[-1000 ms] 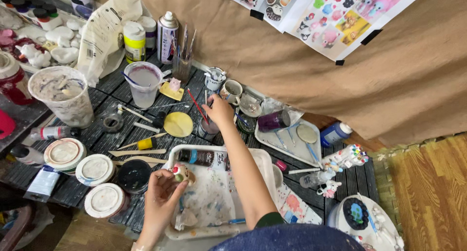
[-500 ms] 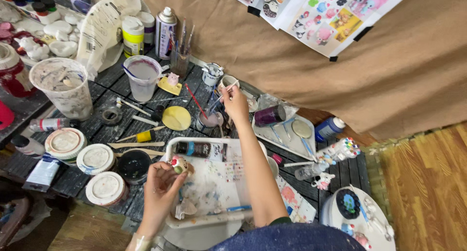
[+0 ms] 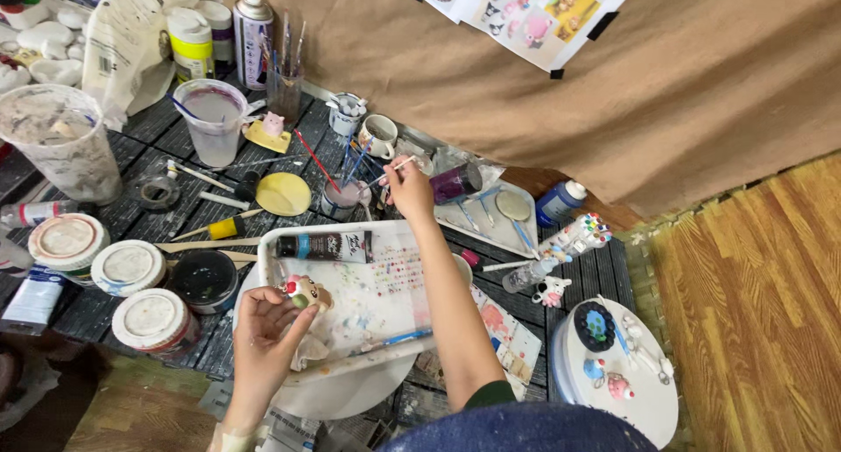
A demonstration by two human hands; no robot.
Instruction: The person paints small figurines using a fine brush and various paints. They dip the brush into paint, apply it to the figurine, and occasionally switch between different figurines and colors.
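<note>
1. Dark slatted boards are serving as a low work surface [image 3: 604,272], crowded with paint pots, and brown cloth [image 3: 701,110] is hanging behind them with printed sheets taped to it.
2. Left hand [image 3: 267,329] is curling its fingers around a small painted figurine [image 3: 302,292], holding it up over the near-left corner of the white tray [image 3: 267,242] (a dark paint tube [image 3: 326,245] is lying along the tray's far edge).
3. Right hand [image 3: 409,189] is reaching out past the tray's far edge, pinching a thin brush [image 3: 396,166] between thumb and fingertips.
4. Brush is lying on a slant, its tip pointing left and away toward the small rinse cup [image 3: 340,198], which is standing just beside the hand and holding other brushes.
5. Figurine is sitting nearer the body and to the left of the brush hand, well apart from it; the left hand is the only one touching it.
6. Compared with half a second ago, the right hand is sitting slightly lower and closer to the rinse cup, while the left hand is keeping the figurine in much the same spot over the tray.
7. A second ago the right hand was lower and more to the left, at the cup's near side, so it has drifted rightward since.
</note>
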